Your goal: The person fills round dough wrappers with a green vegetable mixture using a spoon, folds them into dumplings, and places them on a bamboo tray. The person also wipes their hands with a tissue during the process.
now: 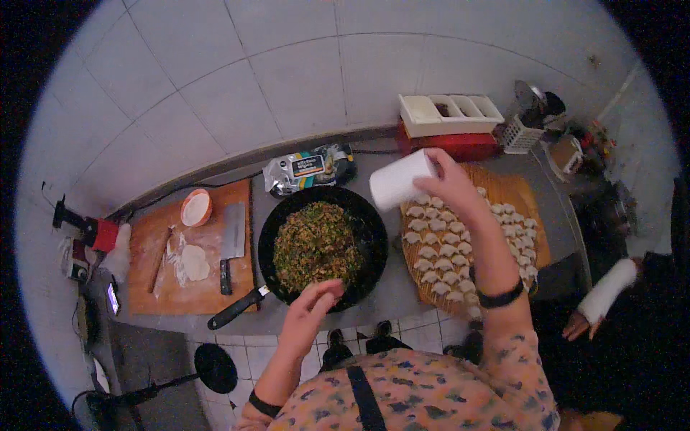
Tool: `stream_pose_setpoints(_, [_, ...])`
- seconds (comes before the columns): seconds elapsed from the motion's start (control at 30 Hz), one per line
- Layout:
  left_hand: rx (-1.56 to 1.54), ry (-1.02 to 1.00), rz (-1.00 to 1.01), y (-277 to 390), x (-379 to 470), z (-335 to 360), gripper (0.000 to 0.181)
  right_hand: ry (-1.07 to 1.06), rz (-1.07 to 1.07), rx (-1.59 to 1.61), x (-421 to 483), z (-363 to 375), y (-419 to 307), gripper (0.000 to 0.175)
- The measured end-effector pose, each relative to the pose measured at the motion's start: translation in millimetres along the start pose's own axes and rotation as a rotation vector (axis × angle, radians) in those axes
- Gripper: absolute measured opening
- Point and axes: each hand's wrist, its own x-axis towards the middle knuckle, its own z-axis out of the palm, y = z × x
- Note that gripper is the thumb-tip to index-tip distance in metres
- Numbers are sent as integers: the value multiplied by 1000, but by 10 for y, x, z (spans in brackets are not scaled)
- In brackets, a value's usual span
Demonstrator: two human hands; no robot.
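My right hand (pixel 450 186) grips one end of a white cylinder, apparently a paper towel roll (pixel 399 180), tilted above the counter between the pan and the dumplings. Below my left hand (pixel 310 312) is the near rim of a black frying pan (pixel 374 237); its thumb stands a little off the fingers and I see nothing held. Chopped green and brown filling (pixel 315 245) is heaped in the pan. Beneath my right forearm, rows of folded dumplings (pixel 447 250) cover a round slatted mat (pixel 412 269), partly hidden by the arm.
Left, a wooden board (pixel 145 237) bears a rolling pin (pixel 160 264), flattened dough (pixel 194 263), a flour bowl (pixel 197 207) and a cleaver (pixel 233 231). A wipes pack (pixel 307 167) and a white compartment box (pixel 450 116) line the wall. Another person's hand (pixel 579 326) shows at right.
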Motion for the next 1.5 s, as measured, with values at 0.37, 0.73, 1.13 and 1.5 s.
stream_pose_setpoints(0.37, [-182, -834, -373, -322, -55, 20, 39, -44, -42, 47, -2452, 992, -302, 39])
stream_pose_setpoints(0.73, [-140, -798, -325, -641, -362, -138, 54, 238, -80, 215, -3019, 1692, -491, 25])
stream_pose_setpoints(1.13, [597, -371, 711, -50, -387, -450, 73, 202, 11, -381, -2837, 1611, -1042, 78])
stream_pose_setpoints(1.5, [368, -336, 317, -184, -185, -356, 92, 550, -64, -341, -1400, 1034, -788, 60])
